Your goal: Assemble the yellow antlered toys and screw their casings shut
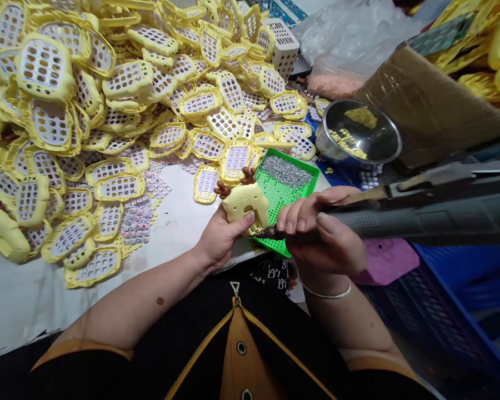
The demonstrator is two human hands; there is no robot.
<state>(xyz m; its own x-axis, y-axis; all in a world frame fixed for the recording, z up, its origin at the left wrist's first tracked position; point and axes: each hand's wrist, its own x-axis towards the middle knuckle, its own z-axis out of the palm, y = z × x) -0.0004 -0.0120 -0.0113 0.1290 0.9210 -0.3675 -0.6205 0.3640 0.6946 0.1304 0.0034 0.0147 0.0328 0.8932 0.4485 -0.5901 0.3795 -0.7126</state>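
Just in front of the green tray [275, 201], the left hand [220, 240] has its grip closed round a yellow shell [245, 204] with brown antlers, above the bench [179, 222] edge. The right hand [321, 236] has its grip wrapped tight round a screwdriver [420, 219], whose tip touches the shell's lower edge.

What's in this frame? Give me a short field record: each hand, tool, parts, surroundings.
left hand: left hand, fingers closed around a yellow toy shell with brown antlers
right hand: right hand gripping a power screwdriver, tip against the shell's lower edge
tray: green tray behind the shell, screws heaped at its far end
pile: yellow keypad frames heaped on the white table
bowl: steel bowl right of the tray, yellow bits inside
other: cardboard box far right; pink piece beside the right wrist
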